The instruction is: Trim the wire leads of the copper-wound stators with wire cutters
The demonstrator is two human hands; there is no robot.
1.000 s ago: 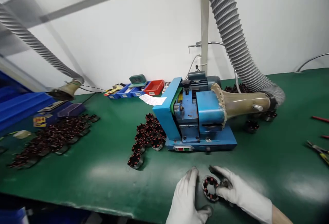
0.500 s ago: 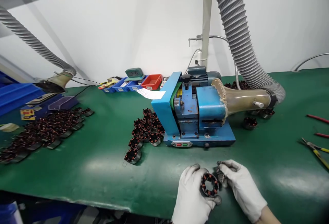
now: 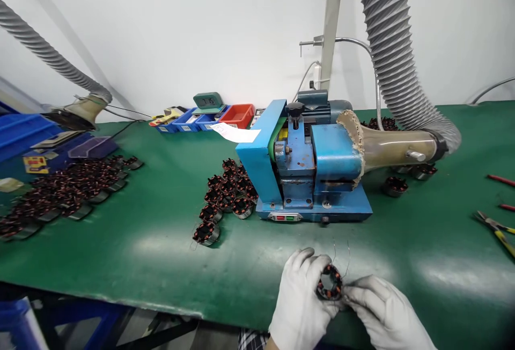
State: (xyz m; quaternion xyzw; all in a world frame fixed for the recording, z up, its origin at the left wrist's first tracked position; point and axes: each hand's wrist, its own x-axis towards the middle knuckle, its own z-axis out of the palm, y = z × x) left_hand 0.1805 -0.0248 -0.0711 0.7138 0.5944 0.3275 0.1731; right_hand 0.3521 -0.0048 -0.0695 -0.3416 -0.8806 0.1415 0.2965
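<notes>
Both my hands wear white gloves and meet near the front edge of the green bench. My left hand (image 3: 298, 299) curls around a small round stator (image 3: 329, 282) wound with copper coils, held upright. My right hand (image 3: 380, 310) pinches the stator's right side, fingers closed on it. Thin wire ends stick up from the stator. Just behind stands a blue benchtop machine (image 3: 309, 165) with red and green buttons on its base.
A cluster of stators (image 3: 225, 194) lies left of the machine, a larger heap (image 3: 60, 192) at far left, a few more (image 3: 396, 185) on the right. Grey ribbed suction hoses (image 3: 392, 44) feed nozzles. Blue and red bins (image 3: 209, 119) stand at the back. Pliers (image 3: 497, 229) lie far right.
The stator has been lifted from lying flat between my hands into both hands' grip, closer to the bench edge. The camera has tilted downward slightly.
</notes>
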